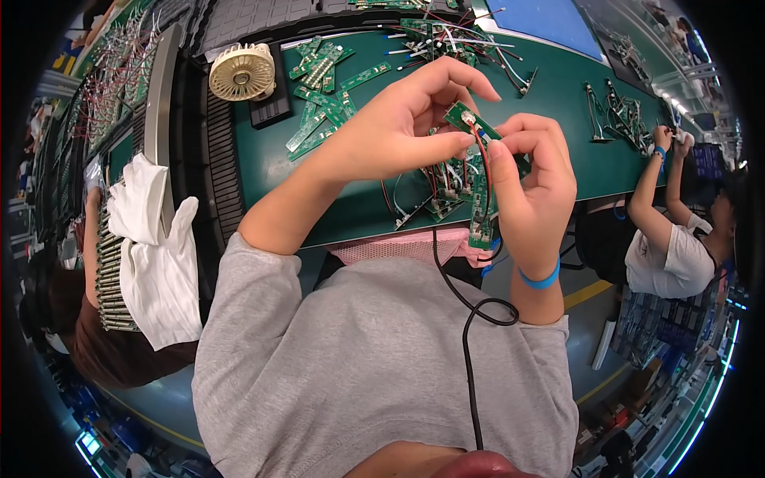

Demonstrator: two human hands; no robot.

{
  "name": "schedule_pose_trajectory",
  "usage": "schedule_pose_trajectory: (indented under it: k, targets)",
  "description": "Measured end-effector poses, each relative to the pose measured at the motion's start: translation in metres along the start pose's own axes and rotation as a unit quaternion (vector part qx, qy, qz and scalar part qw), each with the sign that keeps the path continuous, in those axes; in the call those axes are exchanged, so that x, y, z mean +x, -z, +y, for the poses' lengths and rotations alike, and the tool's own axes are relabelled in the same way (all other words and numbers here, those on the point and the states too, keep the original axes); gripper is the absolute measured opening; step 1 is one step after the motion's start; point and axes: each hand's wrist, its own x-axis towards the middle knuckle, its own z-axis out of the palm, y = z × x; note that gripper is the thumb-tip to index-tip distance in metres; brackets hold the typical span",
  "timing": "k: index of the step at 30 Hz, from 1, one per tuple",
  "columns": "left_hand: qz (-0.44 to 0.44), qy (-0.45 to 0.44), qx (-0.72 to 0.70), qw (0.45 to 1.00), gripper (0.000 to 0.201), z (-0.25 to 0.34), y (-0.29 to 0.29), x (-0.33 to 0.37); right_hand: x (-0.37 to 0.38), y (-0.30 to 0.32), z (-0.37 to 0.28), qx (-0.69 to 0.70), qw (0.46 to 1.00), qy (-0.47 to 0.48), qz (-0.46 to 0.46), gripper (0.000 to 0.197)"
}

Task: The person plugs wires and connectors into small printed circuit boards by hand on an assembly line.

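We find the circuit board (457,117) between the two hands, above the near part of the green bench surface (558,95). The right hand (535,179) pinches the board between thumb and bent fingers; red and black leads (482,151) run down from its white connector. The left hand (390,131) places its thumb at the leads, index finger arched clear; we cannot tell whether its other fingers grip. Below the fingertips we locate a heap of wired boards (450,187). Directly beyond the fingers lies a bundle of wired parts (458,40), and farther beyond to the right, a blue sheet (550,24). Left of the fingers we note loose green boards (323,68), then a cream fan (241,73) by a black box (269,107). Well left of the fingers, white gloves (163,263) lie over a row of boards (111,279). Well right, a co-worker (673,255) sits at the same bench, above a grey floor (578,342) with yellow lines.
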Motion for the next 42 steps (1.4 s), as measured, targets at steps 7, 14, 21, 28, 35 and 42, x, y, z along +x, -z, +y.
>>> schedule_pose_trajectory:
  k: [7, 14, 21, 28, 35, 42]
  targets:
    - [-0.019, 0.040, 0.019, 0.999, 0.030, 0.002, 0.003, 0.000, 0.000, 0.002, 0.004, 0.024, 1.000, -0.014, -0.006, 0.008]
    - [-0.001, 0.020, 0.115, 0.993, 0.022, -0.002, 0.022, 0.005, 0.000, 0.010, 0.017, 0.051, 0.995, -0.085, -0.018, 0.007]
    - [0.041, 0.256, 0.649, 0.715, 0.035, -0.042, 0.102, 0.006, -0.006, -0.003, 0.090, -0.124, 0.981, -0.146, -0.039, 0.021]
    - [0.084, 0.289, 0.682, 0.667, 0.045, -0.073, 0.122, 0.007, 0.056, 0.012, 0.174, -0.323, 0.945, -0.028, 0.030, 0.024]
    - [0.117, 0.263, 0.671, 0.684, 0.027, -0.086, 0.143, 0.004, 0.094, -0.009, 0.258, -0.493, 0.859, -0.107, -0.090, 0.025]
    - [0.108, 0.237, 0.662, 0.703, 0.017, -0.080, 0.142, 0.006, 0.088, 0.020, 0.245, -0.400, 0.909, -0.096, -0.068, 0.020]
